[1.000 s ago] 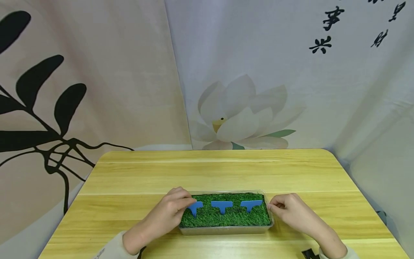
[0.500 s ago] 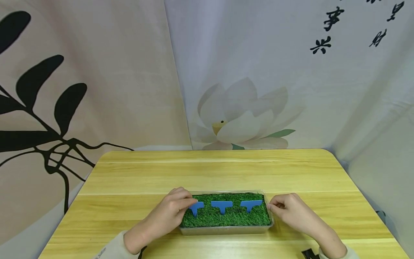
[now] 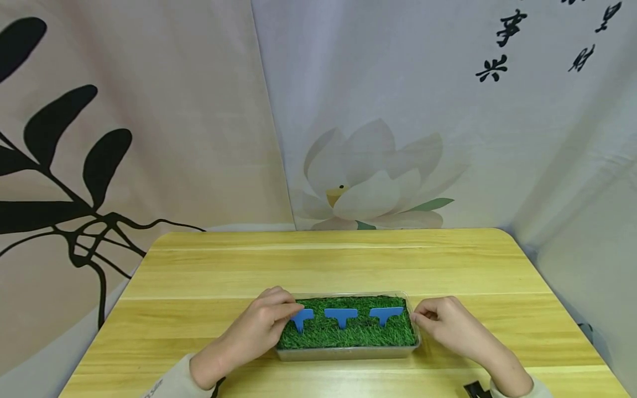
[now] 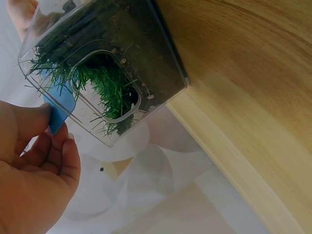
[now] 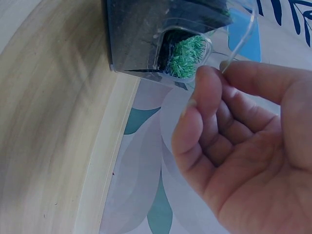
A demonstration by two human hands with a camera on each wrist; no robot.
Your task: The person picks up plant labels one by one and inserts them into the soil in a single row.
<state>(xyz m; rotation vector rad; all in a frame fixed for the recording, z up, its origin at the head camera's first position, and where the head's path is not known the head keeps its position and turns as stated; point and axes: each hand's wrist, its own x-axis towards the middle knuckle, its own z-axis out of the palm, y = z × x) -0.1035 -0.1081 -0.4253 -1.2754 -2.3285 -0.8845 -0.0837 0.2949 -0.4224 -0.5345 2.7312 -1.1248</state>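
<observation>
A clear plastic box (image 3: 343, 354) filled with green artificial grass (image 3: 328, 340) sits near the front of the table. Three blue T-shaped tags stand in a row in the grass: a left tag (image 3: 304, 316), a middle tag (image 3: 341, 316) and a right tag (image 3: 386, 313). My left hand (image 3: 264, 320) pinches the left tag by its outer end, between thumb and fingers, as the left wrist view shows. At the box's right end, my right hand (image 3: 450, 323) pinches the clear rim between thumb and forefinger; its other fingers are curled.
The light wooden table (image 3: 328, 265) stretches behind and beside the box. Beyond it hangs a pale curtain (image 3: 199, 110) printed with dark leaves, a lotus and black characters. A black strap end (image 3: 476, 389) shows near the right sleeve.
The left tag has shifted very slightly to the right along with my left fingertips. My right hand and the box look the same.
</observation>
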